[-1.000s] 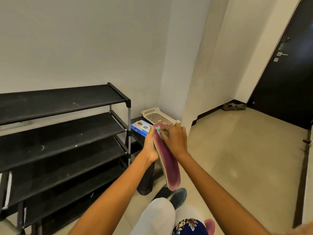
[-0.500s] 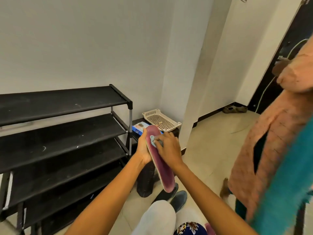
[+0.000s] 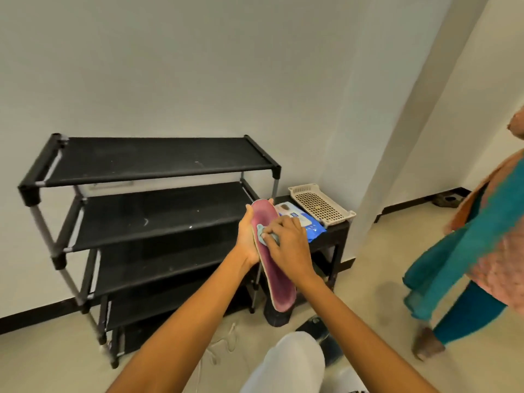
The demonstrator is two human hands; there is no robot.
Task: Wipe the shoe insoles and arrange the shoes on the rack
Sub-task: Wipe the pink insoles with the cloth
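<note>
Insole [image 3: 273,268]: pink-maroon, long, held on edge in mid-air at the centre of the view, toe end toward 12 o'clock, heel end hanging toward 6 o'clock above the floor.

Left hand [image 3: 247,236]: cups the insole from its 9 o'clock side, palm behind it, thumb along the near edge, fingertips just showing past the toe end; gripping the insole.

Right hand [image 3: 287,242]: at the insole's 3 o'clock side, fingers curled round a cloth [image 3: 262,236] and pressing it against the pink face; gripping the cloth.

Cloth: pale blue-green, bunched, mostly covered by the fingers.

Shoe rack [image 3: 158,219]: black fabric tiers on grey poles, against the wall at 9 o'clock of the hands; no shoes visible on the tiers in sight.

Small table [image 3: 336,236]: black, at 2 o'clock of the hands, just beside the rack.

Basket [image 3: 321,207]: cream, perforated, lying on the table's far end.

Wipes pack [image 3: 304,222]: blue and white, flat on the table, touching the basket's near side, partly hidden by the right hand.

Shoe [image 3: 326,344]: dark, on the floor at 5 o'clock of the insole, partly behind the wearer's white-clad knee [image 3: 286,364].

Second person [image 3: 479,251]: at 3 o'clock, teal and orange clothing, blurred.
</note>
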